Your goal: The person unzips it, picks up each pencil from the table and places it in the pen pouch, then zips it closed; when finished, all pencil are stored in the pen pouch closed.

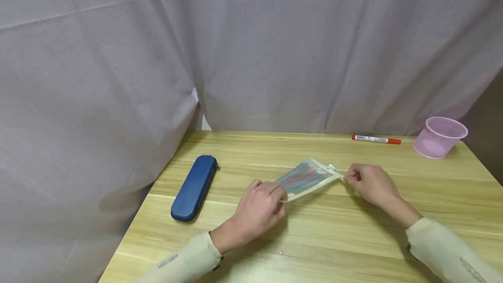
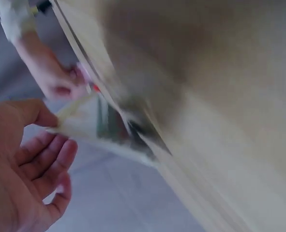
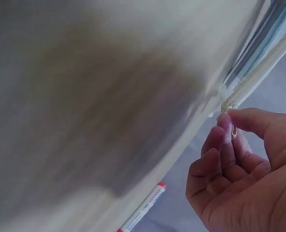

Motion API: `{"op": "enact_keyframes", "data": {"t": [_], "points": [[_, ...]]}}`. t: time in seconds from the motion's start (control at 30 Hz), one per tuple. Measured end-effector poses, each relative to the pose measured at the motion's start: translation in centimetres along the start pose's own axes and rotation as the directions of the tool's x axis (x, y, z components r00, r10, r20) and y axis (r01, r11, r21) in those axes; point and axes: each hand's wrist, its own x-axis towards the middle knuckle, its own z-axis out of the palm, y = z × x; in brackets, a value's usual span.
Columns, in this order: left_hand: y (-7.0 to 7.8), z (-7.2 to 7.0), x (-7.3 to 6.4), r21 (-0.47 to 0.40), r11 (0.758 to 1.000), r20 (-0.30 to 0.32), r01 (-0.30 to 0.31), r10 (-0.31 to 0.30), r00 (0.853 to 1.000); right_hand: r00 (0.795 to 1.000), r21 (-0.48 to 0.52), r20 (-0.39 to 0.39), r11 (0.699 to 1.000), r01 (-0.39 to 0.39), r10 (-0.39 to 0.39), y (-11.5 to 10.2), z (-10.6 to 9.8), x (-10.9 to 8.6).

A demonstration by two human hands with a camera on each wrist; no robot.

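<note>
A clear pouch (image 1: 304,179) with a pale yellow border holds several thin pens or refills, dark and red, seen through its side. My left hand (image 1: 259,204) pinches its near left corner between thumb and finger; the same grip shows on the pouch (image 2: 99,121) in the left wrist view. At the opposite end my right hand (image 1: 371,184) pinches the corner of the border at the zipper end. The right wrist view has thumb and forefinger (image 3: 249,121) meeting there, with a small loop beside them. The pouch is stretched between both hands, tilted over the table.
A dark blue zipped case (image 1: 194,188) lies left of the left hand on the wooden table (image 1: 314,239). Toward the back right are a red and white marker (image 1: 376,139) and a pink mesh pen holder (image 1: 440,138). A grey curtain (image 1: 267,56) hangs behind the table.
</note>
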Motion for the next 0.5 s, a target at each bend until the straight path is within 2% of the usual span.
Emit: {"op": "enact_keyframes", "data": {"t": [0.13, 0.27, 0.5], "points": [[-2.9, 1.0, 0.9, 0.014, 0.997, 0.062, 0.081, -0.082, 0.995, 0.999, 0.000, 0.045, 1.000, -0.023, 0.023, 0.4, 0.4, -0.6], [-5.4, 2.4, 2.0, 0.058, 0.989, 0.094, 0.135, -0.140, 0.986, 0.997, 0.006, 0.083, 1.000, 0.002, -0.002, 0.4, 0.5, -0.6], [-7.8, 4.8, 4.5, 0.126, 0.977, 0.208, 0.169, -0.193, 0.959, 0.998, -0.023, 0.070, 1.000, 0.010, -0.008, 0.6, 0.7, 0.1]]}}
